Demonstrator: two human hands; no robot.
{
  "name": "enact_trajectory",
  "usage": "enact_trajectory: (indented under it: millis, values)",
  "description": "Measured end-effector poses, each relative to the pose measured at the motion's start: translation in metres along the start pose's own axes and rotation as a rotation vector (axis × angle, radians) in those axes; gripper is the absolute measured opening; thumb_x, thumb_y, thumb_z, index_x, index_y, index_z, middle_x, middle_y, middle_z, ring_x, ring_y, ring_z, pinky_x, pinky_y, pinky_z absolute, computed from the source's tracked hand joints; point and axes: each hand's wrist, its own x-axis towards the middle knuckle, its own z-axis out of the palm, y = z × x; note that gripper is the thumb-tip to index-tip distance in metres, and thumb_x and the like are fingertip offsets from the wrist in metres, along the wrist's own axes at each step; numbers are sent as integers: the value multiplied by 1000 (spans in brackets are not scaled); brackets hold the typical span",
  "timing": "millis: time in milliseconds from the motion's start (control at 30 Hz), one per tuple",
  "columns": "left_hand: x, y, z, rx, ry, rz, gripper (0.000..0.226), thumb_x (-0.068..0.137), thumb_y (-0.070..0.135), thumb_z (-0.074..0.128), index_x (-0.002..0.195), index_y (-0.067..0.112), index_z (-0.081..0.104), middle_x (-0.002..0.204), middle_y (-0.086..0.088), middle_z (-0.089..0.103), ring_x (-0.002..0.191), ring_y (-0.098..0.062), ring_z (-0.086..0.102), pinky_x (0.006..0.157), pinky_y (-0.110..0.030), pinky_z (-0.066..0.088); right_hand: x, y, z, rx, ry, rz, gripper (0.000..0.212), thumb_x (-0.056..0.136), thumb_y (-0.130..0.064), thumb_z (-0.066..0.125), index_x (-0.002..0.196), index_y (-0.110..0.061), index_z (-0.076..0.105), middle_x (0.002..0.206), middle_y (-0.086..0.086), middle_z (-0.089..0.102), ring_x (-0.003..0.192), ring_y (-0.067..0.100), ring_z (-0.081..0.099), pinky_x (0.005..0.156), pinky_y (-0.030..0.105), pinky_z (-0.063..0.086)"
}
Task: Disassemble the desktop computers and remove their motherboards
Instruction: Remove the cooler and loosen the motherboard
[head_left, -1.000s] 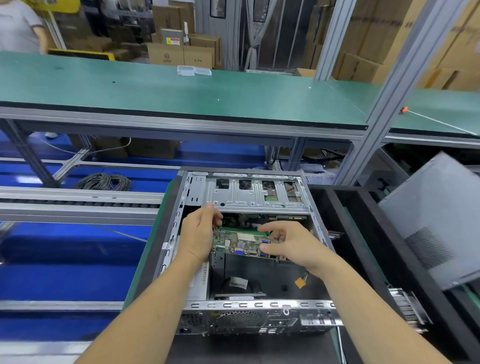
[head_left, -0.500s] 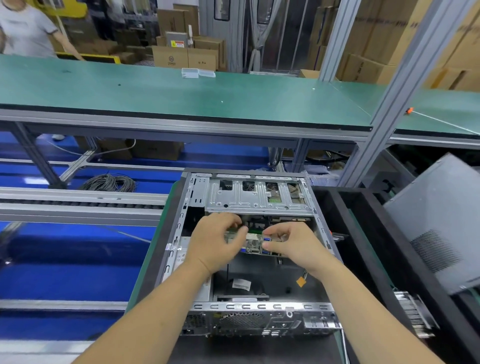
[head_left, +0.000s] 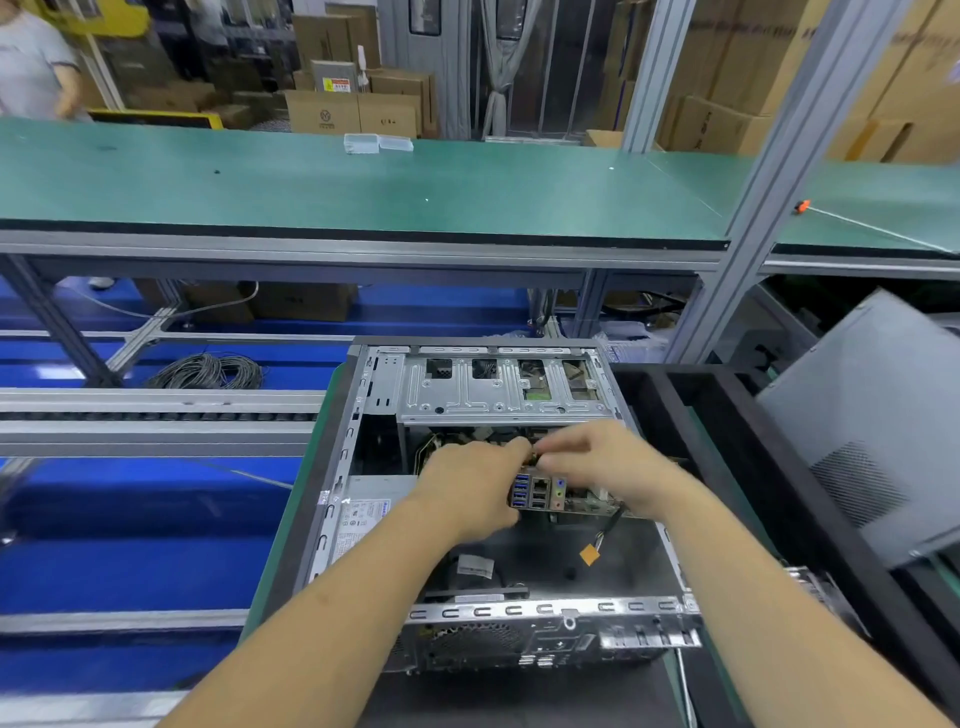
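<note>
now both hands, left hand (head_left: 470, 491) and right hand (head_left: 610, 467), pinch the motherboard (head_left: 550, 493) tilted inside the desktop case (head_left: 337, 467); best to lift it evenly, clearing the drive cage (head_left: 498, 395).

Far bench (head_left: 363, 192): long green mat top, grey metal frame.
Clear plastic boxes (head_left: 378, 143): two, side by side at far edge of that bench.
Cardboard cartons (head_left: 353, 111): stacked behind the bench; more at upper right.
Cable coil (head_left: 208, 371): dark, lying on blue floor below the bench.
Aluminium post (head_left: 779, 171): slanted, right of centre.
Grey panel (head_left: 878, 415): vented, leaning at right edge.
Person (head_left: 36, 67): grey shirt, top left corner, partly cut off.
</note>
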Motion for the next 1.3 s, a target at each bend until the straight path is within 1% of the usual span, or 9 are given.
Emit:
enact_trajectory:
  millis: [100,167,300,400,600,700,933,1033,1300]
  values:
    - [-1,-2,-2,-44,-13,-2,44,84,34,64,124,26,50,104,1,66,97,-26,61,70,-33,36,10,2,-33,-152,311,91,23,95,-9,54,94,-18,75,86,-2,77,62,10,69,62,25,58]
    - [0,-1,-4,-42,-43,11,46,83,32,64,127,28,49,107,2,66,99,-26,60,72,-33,36,17,6,-39,-558,213,108,32,96,-9,46,97,-22,75,95,-2,75,68,13,70,57,21,55]
    - [7,6,-3,-5,-78,51,54,85,41,67,134,27,49,121,0,63,112,-27,57,84,-39,40,26,7,-27,-988,-60,80,44,95,-8,42,126,-26,67,129,-4,65,111,20,63,93,35,54]
    - [12,7,-3,-16,-80,55,54,83,49,71,127,22,54,122,0,62,114,-26,56,90,-40,43,30,-1,-20,-1135,-197,94,31,91,-14,47,109,-23,71,111,-3,70,101,25,64,85,42,57]
    - [14,5,0,-37,-51,82,58,83,57,70,128,23,59,124,1,63,117,-25,56,95,-41,44,30,-5,-29,-1049,-219,133,24,85,-16,54,99,-20,72,98,-7,69,90,16,64,80,37,58]
    - [16,3,-1,-47,-63,67,61,83,59,69,132,25,58,128,2,63,121,-24,54,98,-40,42,31,-4,-32,-1019,-217,178,25,84,-22,52,92,-9,71,93,8,72,76,20,60,69,32,52]
    - [27,-5,-11,-113,-172,9,59,80,62,71,124,26,57,119,5,63,111,-23,58,80,-33,35,28,-2,-33,-1034,-172,122,20,92,-27,53,81,-13,62,84,3,67,68,16,53,64,29,47]
    - [31,-3,-16,-60,-187,14,58,79,62,72,120,25,57,111,7,63,105,-22,59,76,-33,36,19,2,-37,-980,-214,59,3,87,-24,61,88,-23,64,91,-8,63,80,11,57,73,28,52]
    - [24,1,-9,-39,-202,55,57,85,57,68,128,23,53,120,3,63,112,-25,58,83,-37,37,-3,-6,-46,-1121,-403,68,57,85,-18,60,138,-36,50,130,3,49,126,22,32,104,46,41]
